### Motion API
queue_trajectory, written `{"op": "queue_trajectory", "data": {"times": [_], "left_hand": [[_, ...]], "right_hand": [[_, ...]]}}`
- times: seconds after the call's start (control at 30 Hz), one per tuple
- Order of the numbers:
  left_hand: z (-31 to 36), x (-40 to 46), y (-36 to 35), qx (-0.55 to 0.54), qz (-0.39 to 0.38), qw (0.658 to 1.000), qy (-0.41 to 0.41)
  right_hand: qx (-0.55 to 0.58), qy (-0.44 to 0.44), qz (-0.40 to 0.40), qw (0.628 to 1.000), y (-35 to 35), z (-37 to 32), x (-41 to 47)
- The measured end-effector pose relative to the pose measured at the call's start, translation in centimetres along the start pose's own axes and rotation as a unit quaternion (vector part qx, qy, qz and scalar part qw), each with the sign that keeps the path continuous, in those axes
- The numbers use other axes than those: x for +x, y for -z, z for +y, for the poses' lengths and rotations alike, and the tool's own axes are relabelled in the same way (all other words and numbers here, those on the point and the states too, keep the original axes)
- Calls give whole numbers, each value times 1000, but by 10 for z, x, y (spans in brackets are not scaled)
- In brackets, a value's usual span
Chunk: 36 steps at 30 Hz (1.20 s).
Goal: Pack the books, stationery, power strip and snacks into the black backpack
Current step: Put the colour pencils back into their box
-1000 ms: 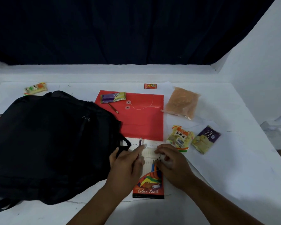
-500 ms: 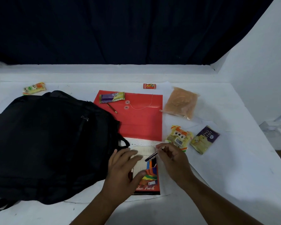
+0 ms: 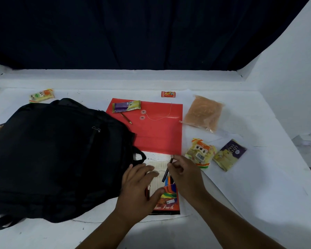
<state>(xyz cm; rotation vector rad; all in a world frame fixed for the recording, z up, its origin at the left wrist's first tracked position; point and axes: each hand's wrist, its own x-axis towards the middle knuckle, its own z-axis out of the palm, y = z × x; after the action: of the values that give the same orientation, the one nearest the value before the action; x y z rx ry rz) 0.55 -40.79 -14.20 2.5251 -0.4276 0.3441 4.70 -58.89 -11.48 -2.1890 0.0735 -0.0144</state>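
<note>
A big white table (image 3: 258, 203) fills the view. A dark blue curtain (image 3: 133, 33) hangs behind the table. A white wall (image 3: 294, 69) stands right of the table.

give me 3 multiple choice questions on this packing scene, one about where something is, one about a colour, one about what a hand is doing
1. Where does the loose brown pencil lie?
A. on the red folder
B. on the black backpack
C. beside the purple cake packet

2. What colour is the flat folder behind the hands?
A. blue
B. red
C. green

3. What is the right hand doing?
A. lying flat on the table
B. gripping the backpack handle
C. pinching a dark pencil over the colour pencils box

Answers:
1 A: the pencil rests on the folder's left part, just below the purple and yellow snack bar.
2 B: the folder is plainly red, with a string clasp on it.
3 C: its fingers hold the dark pencil above the open colour pencils box, which the left hand steadies.
</note>
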Motion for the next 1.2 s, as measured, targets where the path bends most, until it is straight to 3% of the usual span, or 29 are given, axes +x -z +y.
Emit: {"op": "queue_trajectory", "data": {"times": [0.23,0.63,1.2], "left_hand": [[2,1,2,-15,2,1000,6],[4,0,3,-29,9,999,16],[5,3,1,-36,-3,998,50]], "right_hand": [[-96,95,-32,990,-5,14,-2],[-86,120,-95,985,7,16,-4],[-70,149,-91,982,10,18,-4]]}}
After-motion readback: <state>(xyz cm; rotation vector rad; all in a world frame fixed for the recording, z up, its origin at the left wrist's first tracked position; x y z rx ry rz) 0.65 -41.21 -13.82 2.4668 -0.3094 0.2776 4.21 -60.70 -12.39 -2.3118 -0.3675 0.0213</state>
